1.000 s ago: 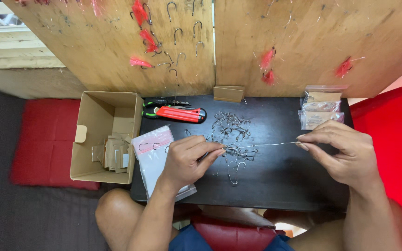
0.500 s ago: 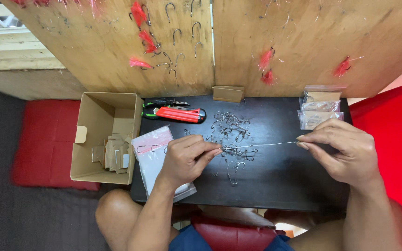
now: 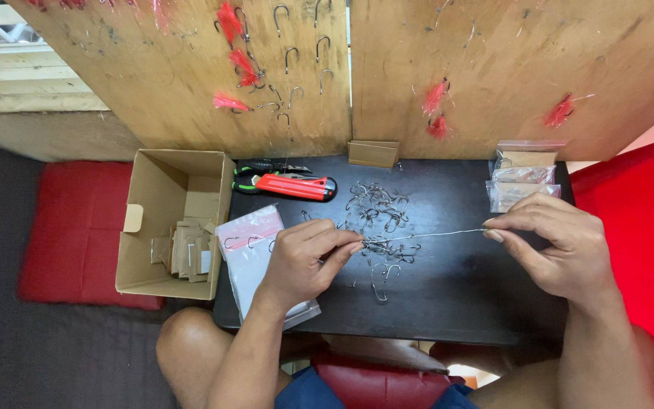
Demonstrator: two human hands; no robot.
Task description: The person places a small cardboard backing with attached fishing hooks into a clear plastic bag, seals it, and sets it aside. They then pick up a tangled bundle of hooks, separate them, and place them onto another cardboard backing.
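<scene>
Nothing has shifted: left hand and right hand fingers still pinch the taut line.

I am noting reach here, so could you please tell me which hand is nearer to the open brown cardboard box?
Left. The left hand is just right of the cardboard box; the right hand is far across the black table.
</scene>
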